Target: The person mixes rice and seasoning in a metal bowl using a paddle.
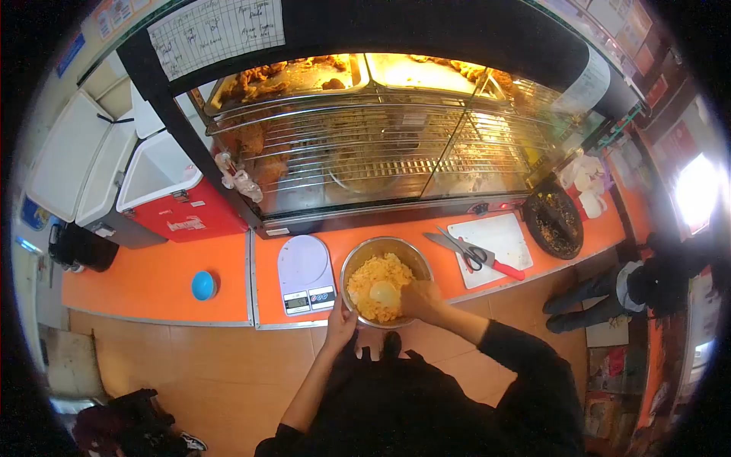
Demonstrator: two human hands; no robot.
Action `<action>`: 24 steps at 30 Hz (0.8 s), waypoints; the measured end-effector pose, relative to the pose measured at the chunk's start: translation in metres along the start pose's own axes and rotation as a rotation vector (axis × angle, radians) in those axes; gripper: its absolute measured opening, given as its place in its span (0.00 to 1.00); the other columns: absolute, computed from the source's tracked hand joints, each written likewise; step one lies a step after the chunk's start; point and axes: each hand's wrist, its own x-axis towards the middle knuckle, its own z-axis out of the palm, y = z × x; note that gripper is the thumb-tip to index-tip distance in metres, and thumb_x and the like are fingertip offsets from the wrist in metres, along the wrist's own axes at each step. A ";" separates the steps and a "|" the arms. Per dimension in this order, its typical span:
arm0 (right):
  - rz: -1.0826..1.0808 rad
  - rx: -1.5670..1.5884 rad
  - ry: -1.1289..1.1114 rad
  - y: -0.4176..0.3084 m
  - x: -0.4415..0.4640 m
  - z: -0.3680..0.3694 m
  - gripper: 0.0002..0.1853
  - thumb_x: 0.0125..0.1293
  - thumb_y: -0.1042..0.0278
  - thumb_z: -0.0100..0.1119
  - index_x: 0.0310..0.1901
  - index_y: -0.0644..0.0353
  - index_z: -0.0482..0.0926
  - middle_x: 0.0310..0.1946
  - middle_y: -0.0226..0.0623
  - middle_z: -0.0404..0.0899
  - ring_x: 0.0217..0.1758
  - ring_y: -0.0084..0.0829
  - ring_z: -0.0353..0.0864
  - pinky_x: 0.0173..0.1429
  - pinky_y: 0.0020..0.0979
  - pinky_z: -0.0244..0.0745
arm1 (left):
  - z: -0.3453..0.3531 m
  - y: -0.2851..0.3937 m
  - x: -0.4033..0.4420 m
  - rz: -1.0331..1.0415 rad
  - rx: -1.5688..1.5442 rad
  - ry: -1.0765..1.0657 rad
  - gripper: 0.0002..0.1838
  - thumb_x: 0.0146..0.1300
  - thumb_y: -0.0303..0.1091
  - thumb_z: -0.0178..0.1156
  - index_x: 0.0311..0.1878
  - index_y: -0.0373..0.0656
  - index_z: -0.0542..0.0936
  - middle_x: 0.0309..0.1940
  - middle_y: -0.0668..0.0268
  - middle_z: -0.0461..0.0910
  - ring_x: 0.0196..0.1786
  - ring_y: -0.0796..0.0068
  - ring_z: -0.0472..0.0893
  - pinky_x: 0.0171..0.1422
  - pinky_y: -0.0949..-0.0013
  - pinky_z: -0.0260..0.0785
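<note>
A steel mixing bowl [349,260] full of orange-yellow rice [378,270] sits at the counter's front edge. My left hand [340,324] grips the bowl's rim at its near left side. Over the right side of the bowl, my right hand [420,299] is closed on a pale, round-headed serving spoon [383,292]. The spoon's head lies on the rice, and its handle is hidden in my fist. To the left of the bowl is a white digital kitchen scale [303,263].
Black-handled scissors [474,255] and a red-handled knife [506,270] lie on a white cutting board [495,236]. A dark stone mortar [553,221] stands farther right. A blue bowl [204,285] is at left. Behind rises a heated display case [381,152]. Another person [655,286] stands at right.
</note>
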 end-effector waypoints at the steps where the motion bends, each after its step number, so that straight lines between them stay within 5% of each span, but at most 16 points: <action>1: -0.002 0.003 -0.003 -0.008 0.009 0.011 0.10 0.54 0.64 0.52 0.25 0.56 0.83 0.25 0.41 0.82 0.30 0.36 0.83 0.30 0.37 0.77 | 0.000 -0.003 -0.001 -0.007 0.006 0.005 0.31 0.63 0.20 0.48 0.68 0.41 0.52 0.50 0.59 0.73 0.35 0.76 0.78 0.32 0.73 0.78; 7: 0.079 -0.282 0.127 0.012 0.055 0.041 0.08 0.52 0.65 0.54 0.24 0.54 0.83 0.22 0.40 0.81 0.26 0.34 0.83 0.24 0.33 0.74 | -0.002 -0.009 -0.001 -0.010 0.021 0.014 0.31 0.62 0.19 0.48 0.68 0.42 0.51 0.49 0.59 0.73 0.35 0.77 0.79 0.31 0.75 0.77; 12: -0.070 0.028 0.162 0.018 0.011 -0.035 0.07 0.52 0.64 0.55 0.24 0.55 0.81 0.22 0.38 0.80 0.27 0.37 0.82 0.25 0.37 0.73 | -0.003 -0.002 -0.002 -0.054 0.023 -0.003 0.32 0.62 0.19 0.48 0.69 0.42 0.51 0.46 0.60 0.75 0.34 0.78 0.79 0.31 0.75 0.77; 17: -0.152 0.023 0.175 -0.035 -0.003 -0.008 0.07 0.54 0.65 0.54 0.25 0.53 0.81 0.25 0.35 0.81 0.33 0.34 0.83 0.27 0.37 0.75 | 0.002 -0.014 0.006 -0.059 0.218 0.120 0.34 0.58 0.20 0.51 0.68 0.41 0.53 0.42 0.59 0.77 0.31 0.77 0.79 0.31 0.74 0.76; 24: 0.119 -0.073 0.099 -0.050 0.060 0.049 0.06 0.51 0.68 0.58 0.30 0.56 0.82 0.26 0.40 0.82 0.30 0.36 0.83 0.28 0.35 0.77 | 0.011 -0.023 0.000 0.072 0.085 0.105 0.33 0.60 0.20 0.51 0.68 0.42 0.51 0.51 0.55 0.72 0.38 0.69 0.81 0.30 0.71 0.80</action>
